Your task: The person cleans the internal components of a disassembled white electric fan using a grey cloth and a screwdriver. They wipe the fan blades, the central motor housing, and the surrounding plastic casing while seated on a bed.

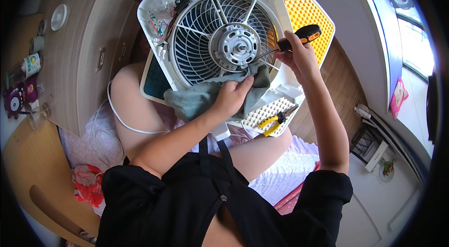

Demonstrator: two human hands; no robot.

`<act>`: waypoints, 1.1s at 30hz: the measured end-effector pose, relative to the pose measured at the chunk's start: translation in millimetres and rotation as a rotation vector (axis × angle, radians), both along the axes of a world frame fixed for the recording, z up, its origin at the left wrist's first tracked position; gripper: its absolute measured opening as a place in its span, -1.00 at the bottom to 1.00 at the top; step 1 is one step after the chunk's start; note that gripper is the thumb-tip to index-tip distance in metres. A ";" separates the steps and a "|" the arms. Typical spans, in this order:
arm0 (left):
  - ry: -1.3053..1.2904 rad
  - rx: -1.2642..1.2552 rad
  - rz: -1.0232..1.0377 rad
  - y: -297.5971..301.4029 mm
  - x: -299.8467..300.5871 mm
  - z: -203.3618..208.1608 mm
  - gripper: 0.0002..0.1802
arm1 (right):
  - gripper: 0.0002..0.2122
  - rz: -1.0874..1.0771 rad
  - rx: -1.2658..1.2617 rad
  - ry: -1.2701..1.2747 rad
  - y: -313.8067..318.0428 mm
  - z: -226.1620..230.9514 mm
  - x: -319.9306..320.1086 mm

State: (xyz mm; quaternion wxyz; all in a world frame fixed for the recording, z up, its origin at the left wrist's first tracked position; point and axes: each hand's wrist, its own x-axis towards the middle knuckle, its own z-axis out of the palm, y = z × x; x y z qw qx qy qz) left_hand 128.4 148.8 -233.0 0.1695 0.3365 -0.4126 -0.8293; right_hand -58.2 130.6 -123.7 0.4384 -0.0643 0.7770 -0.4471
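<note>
A white box fan housing [154,13] lies open across my lap and a studded building-block board. At its middle sits a round silver motor [238,47], over a dark spiral grille [191,60]. My left hand [231,97] is closed on a grey-green cloth [189,101] bunched at the motor's lower edge. With my right hand [300,57] I grip a screwdriver [308,35] with a black and orange handle. Its shaft points left and reaches the motor's lower right rim, just above the cloth; the exact tip contact is hard to make out.
Yellow-handled pliers [272,121] rest on the board's white studs [255,117], near my right forearm. Wires and a small circuit board [160,25] fill the housing's upper left corner. A white cord [114,107] crosses my left thigh. Wooden drawers [79,60] stand at left.
</note>
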 end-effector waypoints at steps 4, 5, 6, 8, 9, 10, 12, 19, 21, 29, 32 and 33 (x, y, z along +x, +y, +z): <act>-0.015 0.086 -0.061 0.2 2.7 0.1 -0.68 | -0.57 0.044 0.093 0.031 -5.1 -4.6 -6.5; -0.018 0.092 -0.076 -0.2 3.0 1.4 -0.69 | -0.58 0.072 0.119 0.048 -7.1 -6.7 -9.1; -0.020 0.099 -0.090 -1.5 2.9 4.0 -0.69 | -0.58 0.101 0.146 0.066 -10.4 -7.8 -11.0; -0.045 0.170 -0.142 -4.5 3.3 10.8 -0.69 | -0.60 0.134 0.120 0.093 -9.2 -3.4 -9.3; -0.073 0.233 -0.169 -10.5 6.3 19.0 -0.69 | -0.63 0.137 0.074 0.151 -9.1 1.9 -5.7; -0.047 0.294 -0.134 -10.4 7.6 21.6 -0.69 | -0.66 0.138 0.028 0.209 -8.0 8.2 -2.1; 0.062 0.409 0.004 -4.9 5.7 27.0 -0.69 | -0.69 0.164 -0.077 0.350 2.1 23.2 2.3; 0.032 0.110 0.006 2.7 6.1 19.0 -0.67 | -0.76 0.961 -0.474 0.708 38.7 85.7 64.7; 0.067 0.082 0.024 4.3 3.9 14.8 -0.67 | -0.70 1.116 -0.412 0.847 36.2 87.2 80.8; 0.050 0.107 0.046 14.6 1.2 3.2 -0.61 | -0.66 1.331 -0.356 0.859 28.0 72.4 91.3; 0.047 0.110 0.030 10.4 1.3 10.1 -0.59 | -0.65 1.477 -0.349 0.909 27.8 66.9 92.9; 0.054 0.168 -0.023 11.2 0.7 5.5 -0.58 | -0.65 1.517 -0.338 0.912 26.4 66.4 95.6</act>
